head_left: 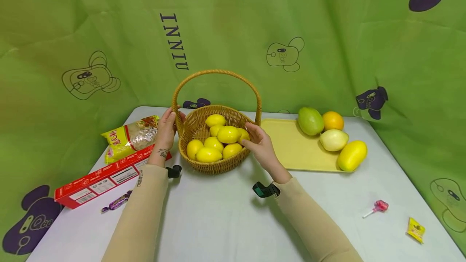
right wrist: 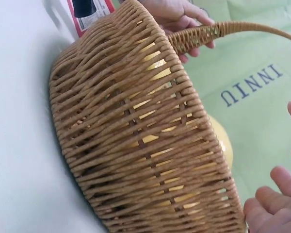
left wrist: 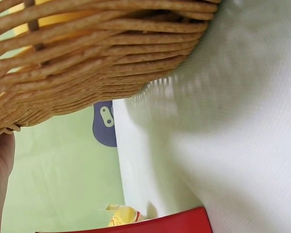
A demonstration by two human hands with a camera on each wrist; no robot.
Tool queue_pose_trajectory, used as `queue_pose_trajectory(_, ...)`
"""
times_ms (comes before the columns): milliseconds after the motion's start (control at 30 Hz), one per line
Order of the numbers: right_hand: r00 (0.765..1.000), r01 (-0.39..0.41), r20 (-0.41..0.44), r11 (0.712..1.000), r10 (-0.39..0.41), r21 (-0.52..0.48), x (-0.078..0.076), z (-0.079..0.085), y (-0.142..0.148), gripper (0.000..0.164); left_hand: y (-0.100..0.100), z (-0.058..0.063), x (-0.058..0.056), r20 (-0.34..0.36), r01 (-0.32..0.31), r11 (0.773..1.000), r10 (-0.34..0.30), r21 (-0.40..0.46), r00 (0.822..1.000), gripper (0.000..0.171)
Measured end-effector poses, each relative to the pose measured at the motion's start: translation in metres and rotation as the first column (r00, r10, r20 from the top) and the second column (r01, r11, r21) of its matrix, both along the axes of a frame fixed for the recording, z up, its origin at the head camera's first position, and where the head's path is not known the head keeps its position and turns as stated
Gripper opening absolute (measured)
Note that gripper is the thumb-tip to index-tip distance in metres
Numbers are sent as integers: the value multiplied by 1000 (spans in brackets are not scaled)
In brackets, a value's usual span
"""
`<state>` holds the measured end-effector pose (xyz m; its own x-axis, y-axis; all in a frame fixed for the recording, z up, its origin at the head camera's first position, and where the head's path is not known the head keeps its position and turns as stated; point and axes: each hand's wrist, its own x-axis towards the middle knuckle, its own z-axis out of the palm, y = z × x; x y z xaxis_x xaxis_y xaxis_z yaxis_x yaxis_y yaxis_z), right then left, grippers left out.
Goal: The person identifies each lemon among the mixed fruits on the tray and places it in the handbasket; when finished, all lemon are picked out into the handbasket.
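Observation:
A wicker basket with a tall arched handle stands mid-table, holding several yellow lemons. At its left side my left hand grips the foot of the handle near the rim. In the right wrist view, fingers of that left hand show on both sides of the handle base. My right hand is at the right rim, fingers spread and relaxed, fingertips close over the lemons. The right wrist view shows those right-hand fingers beside the rim, holding nothing.
Right of the basket lies a yellow tray with a green mango, an orange and two yellowish fruits. A lollipop and wrapped candy lie in front. On the left are a snack bag, red box and purple candy.

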<state>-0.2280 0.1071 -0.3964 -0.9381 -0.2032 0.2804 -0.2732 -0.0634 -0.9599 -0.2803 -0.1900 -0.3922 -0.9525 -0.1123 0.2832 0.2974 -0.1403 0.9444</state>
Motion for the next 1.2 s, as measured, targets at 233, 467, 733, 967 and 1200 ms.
queue_pose_trajectory(233,1000,21,7,999,-21,-43,0,0,1,48,-1,-1,-3,-27,0,1000,0,7,1000,30)
queue_pose_trajectory(467,1000,28,8,999,-28,-31,3,3,-3,48,-1,-2,-5,-64,-20,1000,19,-15,998,24)
queue_pose_trajectory(733,1000,10,8,999,-10,-32,5,2,0,48,3,-4,-7,-74,-62,998,60,-25,995,21)
queue_pose_trajectory(967,1000,8,4,999,-8,-46,6,0,2,47,1,-4,-9,-58,-44,997,41,-63,997,25)
queue_pose_trajectory(1200,1000,25,1,1000,-25,-16,1,1,4,47,-3,-3,-7,-60,-45,995,40,-90,997,27)
